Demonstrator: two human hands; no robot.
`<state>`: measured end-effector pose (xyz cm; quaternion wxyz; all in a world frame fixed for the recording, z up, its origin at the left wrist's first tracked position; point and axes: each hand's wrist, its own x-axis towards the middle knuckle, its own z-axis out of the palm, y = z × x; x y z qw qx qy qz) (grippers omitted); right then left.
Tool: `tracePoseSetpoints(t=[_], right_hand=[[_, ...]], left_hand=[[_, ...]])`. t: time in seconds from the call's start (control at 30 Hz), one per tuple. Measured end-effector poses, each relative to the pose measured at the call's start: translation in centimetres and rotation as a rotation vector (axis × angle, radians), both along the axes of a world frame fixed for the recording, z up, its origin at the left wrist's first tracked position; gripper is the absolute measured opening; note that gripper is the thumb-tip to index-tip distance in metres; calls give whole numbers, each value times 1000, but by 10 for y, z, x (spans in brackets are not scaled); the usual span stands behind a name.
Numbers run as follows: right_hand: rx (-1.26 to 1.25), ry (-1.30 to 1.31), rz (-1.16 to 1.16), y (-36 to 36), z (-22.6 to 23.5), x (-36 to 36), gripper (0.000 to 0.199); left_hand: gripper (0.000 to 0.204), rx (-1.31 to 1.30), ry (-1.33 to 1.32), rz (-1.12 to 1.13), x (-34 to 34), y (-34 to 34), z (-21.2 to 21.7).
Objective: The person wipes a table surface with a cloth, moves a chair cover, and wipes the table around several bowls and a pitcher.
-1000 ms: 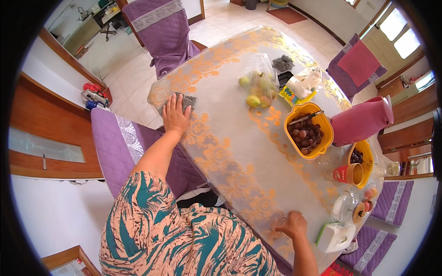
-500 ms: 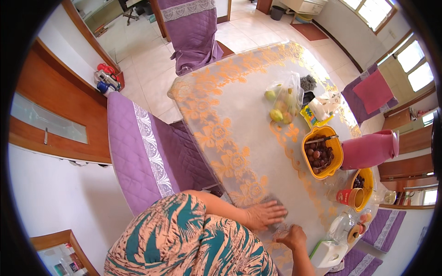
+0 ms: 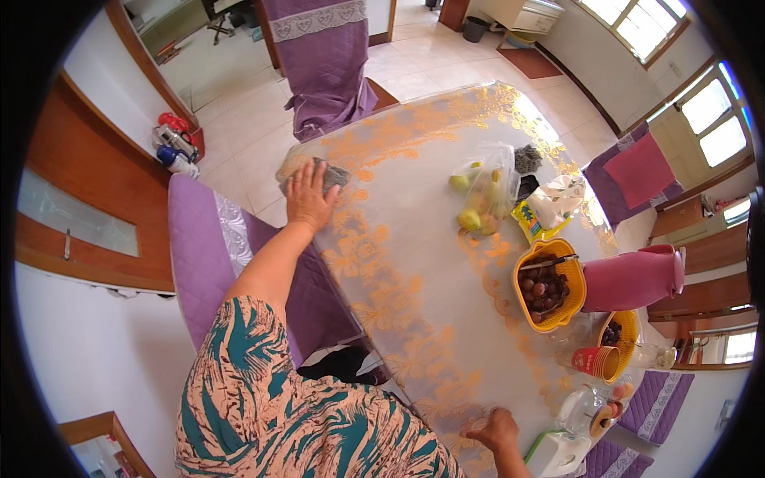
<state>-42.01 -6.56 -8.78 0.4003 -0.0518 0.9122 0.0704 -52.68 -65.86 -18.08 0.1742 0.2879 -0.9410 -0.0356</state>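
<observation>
My left hand (image 3: 311,195) lies flat with its fingers spread on a grey cloth (image 3: 336,177) at the table's far left corner. The cloth shows beside and under the fingers. Beneath it is a translucent cover with an orange flower border, laid over the table (image 3: 414,207). By the near edge, my right hand (image 3: 496,430) rests on the cover with the thumb held out and nothing visible in it. A white box with a green edge (image 3: 556,454) stands just right of that hand.
Toward the right are a bag of green fruit (image 3: 488,195), a yellow packet (image 3: 534,221), a yellow basket of grapes (image 3: 548,291), a pink thermos (image 3: 633,279), red paper cups (image 3: 598,361) and a clear jar (image 3: 578,409). Purple-covered chairs (image 3: 327,56) surround the table.
My left hand has swept from the near edge to the far left corner, and the cloth now shows under it there. The right hand has shifted slightly, still at the near edge.
</observation>
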Motion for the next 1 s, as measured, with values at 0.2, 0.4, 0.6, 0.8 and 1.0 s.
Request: tracePoseSetpoints(t=[0.2, 0.4, 0.6, 0.8, 1.0], right_hand=[[-32, 39, 27, 0, 5, 2, 88], [-33, 15, -14, 0, 6, 3, 86], [-55, 64, -23, 1, 1, 7, 84], [6, 47, -50, -2, 3, 7, 79], [-27, 86, 18, 0, 3, 9, 79]], left_hand=[[68, 163, -127, 405, -74, -4, 13], [68, 231, -122, 321, -164, 24, 19], [65, 149, -156, 170, -231, 56, 12], [61, 31, -148, -161, -226, 72, 10], [61, 25, -139, -314, -171, 102, 9]])
